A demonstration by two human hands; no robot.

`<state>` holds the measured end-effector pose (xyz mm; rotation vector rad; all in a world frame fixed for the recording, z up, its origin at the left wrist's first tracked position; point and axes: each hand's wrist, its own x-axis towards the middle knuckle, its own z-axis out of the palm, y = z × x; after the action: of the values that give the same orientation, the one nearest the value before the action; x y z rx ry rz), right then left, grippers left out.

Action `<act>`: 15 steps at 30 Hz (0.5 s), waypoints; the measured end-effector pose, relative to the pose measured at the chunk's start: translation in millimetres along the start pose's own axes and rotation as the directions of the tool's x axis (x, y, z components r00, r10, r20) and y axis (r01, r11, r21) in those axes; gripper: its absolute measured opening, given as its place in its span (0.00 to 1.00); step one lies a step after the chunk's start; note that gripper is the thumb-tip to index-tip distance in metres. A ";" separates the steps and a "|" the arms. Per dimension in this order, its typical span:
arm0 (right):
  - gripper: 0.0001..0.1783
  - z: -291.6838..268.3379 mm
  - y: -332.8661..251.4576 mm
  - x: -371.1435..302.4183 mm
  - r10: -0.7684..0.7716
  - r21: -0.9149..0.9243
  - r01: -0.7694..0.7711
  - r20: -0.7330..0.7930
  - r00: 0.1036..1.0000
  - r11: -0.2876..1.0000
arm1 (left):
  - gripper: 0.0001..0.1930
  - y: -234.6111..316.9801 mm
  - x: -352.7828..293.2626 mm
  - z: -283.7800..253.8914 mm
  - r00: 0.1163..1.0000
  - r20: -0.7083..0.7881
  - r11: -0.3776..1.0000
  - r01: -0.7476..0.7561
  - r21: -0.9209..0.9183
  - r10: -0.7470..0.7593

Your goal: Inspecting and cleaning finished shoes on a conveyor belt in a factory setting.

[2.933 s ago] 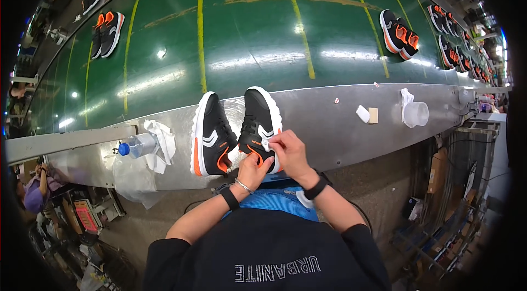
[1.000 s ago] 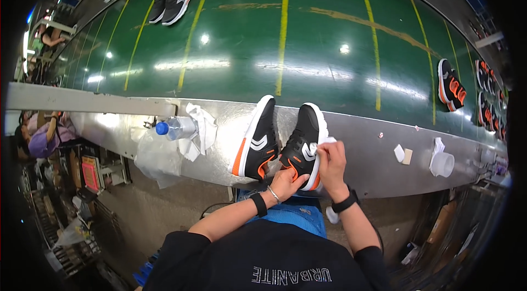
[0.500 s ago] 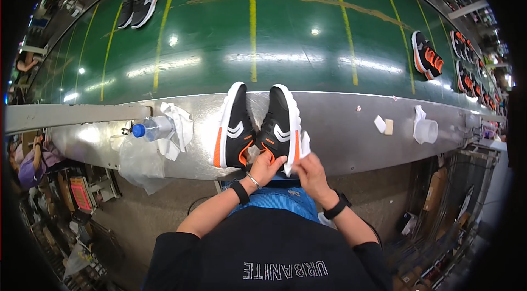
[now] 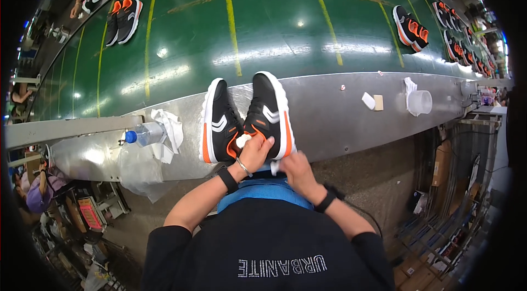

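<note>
Two black sneakers with white soles and orange linings rest side by side on the metal ledge, toes pointing away from me. My left hand (image 4: 254, 154) grips the right sneaker (image 4: 268, 105) at its heel opening, thumb against the collar. The left sneaker (image 4: 218, 121) stands next to it, untouched by my right hand. Just behind the right sneaker's heel, my right hand (image 4: 298, 172) is closed on a white cloth (image 4: 275, 168), mostly hidden by the fingers. A small white piece (image 4: 242, 140) shows between the two shoes by my left hand.
A green conveyor belt (image 4: 186, 33) with yellow lines carries sneaker pairs at far left (image 4: 124, 21) and right (image 4: 410, 29). On the metal ledge (image 4: 324, 121) are a blue-capped bottle (image 4: 148, 133), white cloths, a plastic bag (image 4: 141, 173) and a clear cup (image 4: 420, 102). Another person works at upper left.
My right hand with the cloth has shifted down and left, around behind the heel. The white piece now shows by my left hand. The whole view has turned slightly.
</note>
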<state>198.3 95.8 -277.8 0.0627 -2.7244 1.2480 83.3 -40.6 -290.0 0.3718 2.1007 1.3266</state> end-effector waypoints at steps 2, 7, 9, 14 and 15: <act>0.03 1.6 5.2 -49.6 0.204 0.109 -0.213 0.089 0.975 0.971 | 0.20 27.8 17.4 -2.5 0.995 -0.096 0.984 -0.018 -0.176 0.001; 0.02 -52.1 -16.1 -14.5 0.595 0.594 -0.362 -0.256 0.762 0.718 | 0.11 96.6 47.1 -24.4 0.970 0.127 0.674 0.235 -0.700 -0.206; 0.03 -68.0 -29.9 15.7 0.538 0.575 -0.272 -0.363 0.761 0.772 | 0.13 96.9 52.7 -28.9 0.959 0.135 0.550 0.255 -0.796 -0.249; 0.05 -67.6 -44.3 69.2 -0.024 0.011 0.038 -0.593 0.805 0.999 | 0.12 93.2 50.4 -20.1 0.959 0.203 0.555 0.280 -0.783 -0.198; 0.05 -57.8 -39.6 62.9 -0.028 0.020 0.048 -0.587 0.809 0.999 | 0.12 74.2 52.9 -13.4 0.971 0.156 0.626 0.235 -0.744 -0.180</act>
<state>146.5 115.0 -201.5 -0.2292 -2.1504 1.0728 27.7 12.0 -238.8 -0.1933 1.2847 1.8626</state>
